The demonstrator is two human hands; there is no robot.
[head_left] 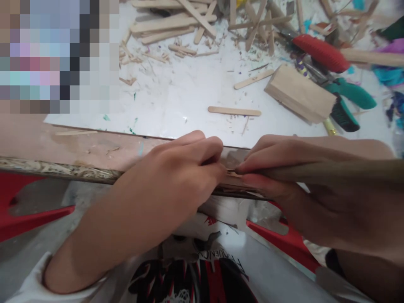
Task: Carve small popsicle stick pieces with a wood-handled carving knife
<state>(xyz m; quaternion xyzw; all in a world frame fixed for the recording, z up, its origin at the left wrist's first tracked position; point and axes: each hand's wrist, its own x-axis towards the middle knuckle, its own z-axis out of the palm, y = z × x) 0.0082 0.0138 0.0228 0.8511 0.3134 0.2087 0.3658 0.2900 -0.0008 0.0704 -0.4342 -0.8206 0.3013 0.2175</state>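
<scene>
Fingers of the left hand (186, 163) pinch a wood bit (232, 172) poking past their tips — beside it, the right hand's fingers (261, 180) squeeze a dark stick (328, 173).

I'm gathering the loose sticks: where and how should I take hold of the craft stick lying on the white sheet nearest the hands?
Probably pinch the craft stick by its two long edges near the middle, coming from straight above. It lies flat on the white sheet, beyond the left hand, roughly left to right, so its narrow width should suit thumb and finger.
</scene>
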